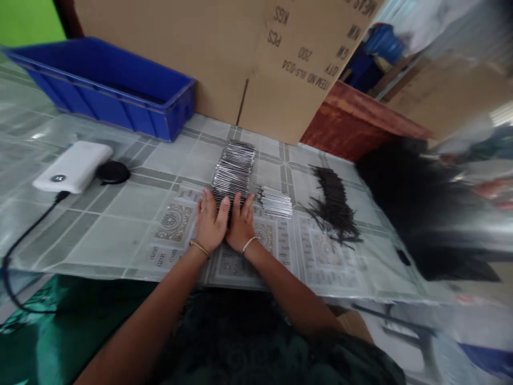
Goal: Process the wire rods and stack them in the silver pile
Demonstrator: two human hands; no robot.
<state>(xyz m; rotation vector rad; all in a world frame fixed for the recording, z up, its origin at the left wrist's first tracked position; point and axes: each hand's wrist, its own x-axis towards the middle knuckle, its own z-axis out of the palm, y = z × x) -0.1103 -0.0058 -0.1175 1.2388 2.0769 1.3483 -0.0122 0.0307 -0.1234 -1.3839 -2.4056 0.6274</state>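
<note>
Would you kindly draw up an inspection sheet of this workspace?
Surface: checked tablecloth, with patterned panels along its near edge.
Work items: long row of silver rods; smaller silver bundle to its right; dark thin pieces farther right.
Clutter: white device, black round object and blue bin at left.
Hands: left hand and right hand side by side at the long row's near end.
Cables: black cable runs from the white device past the near edge.
Surroundings: printed cardboard behind; far right blurred.

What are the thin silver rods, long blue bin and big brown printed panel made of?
The thin silver rods look like polished metal, gleaming brightly, though coated plastic is possible. The long blue bin seems smooth moulded plastic: one colour, ribbed sides. The big brown printed panel is probably matte cardboard, tan with dark lettering.
</note>
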